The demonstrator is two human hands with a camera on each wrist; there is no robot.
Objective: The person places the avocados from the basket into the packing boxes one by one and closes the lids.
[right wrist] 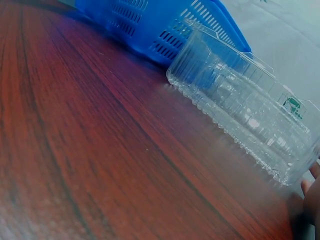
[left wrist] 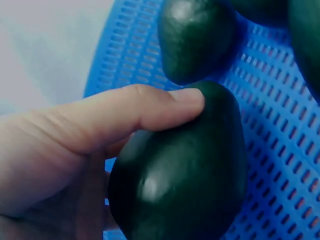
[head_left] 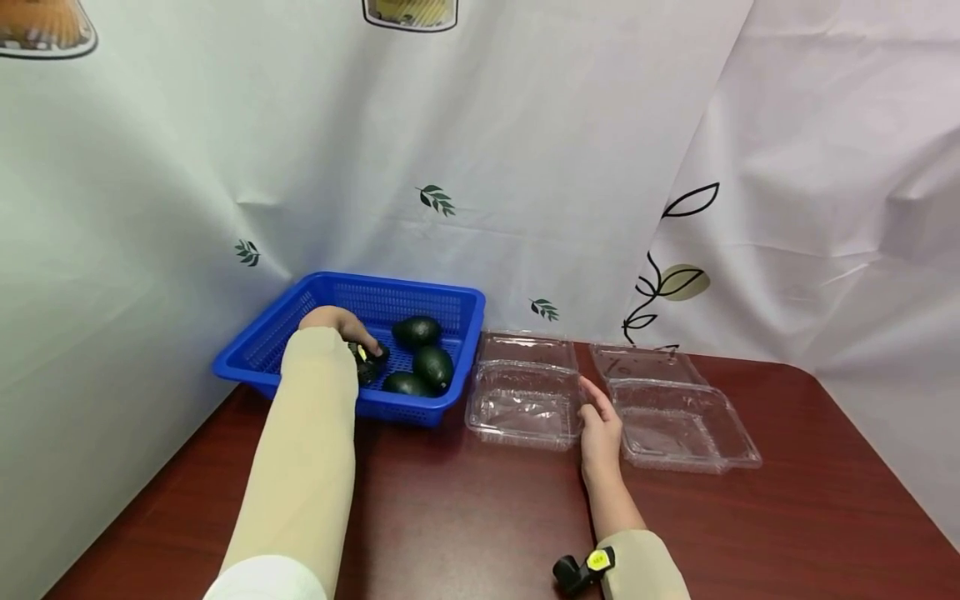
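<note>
In the left wrist view my left hand (left wrist: 115,117) grips a dark green avocado (left wrist: 187,175), thumb across its upper side and the other fingers partly hidden behind it. This hand (head_left: 335,321) is inside a blue perforated basket (head_left: 457,302) in the head view. Other avocados (head_left: 432,367) lie on the basket's right side. My right hand (head_left: 602,437) touches the right side of a clear plastic clamshell box (head_left: 523,408) with extended fingers. Its lid is raised at the back. Only part of that hand (right wrist: 313,200) shows at the right wrist view's edge.
Another open clear clamshell box (head_left: 675,425) stands to the right of my right hand. Everything sits on a reddish-brown wooden table (head_left: 465,517). A white printed curtain (head_left: 540,167) hangs right behind the basket and boxes.
</note>
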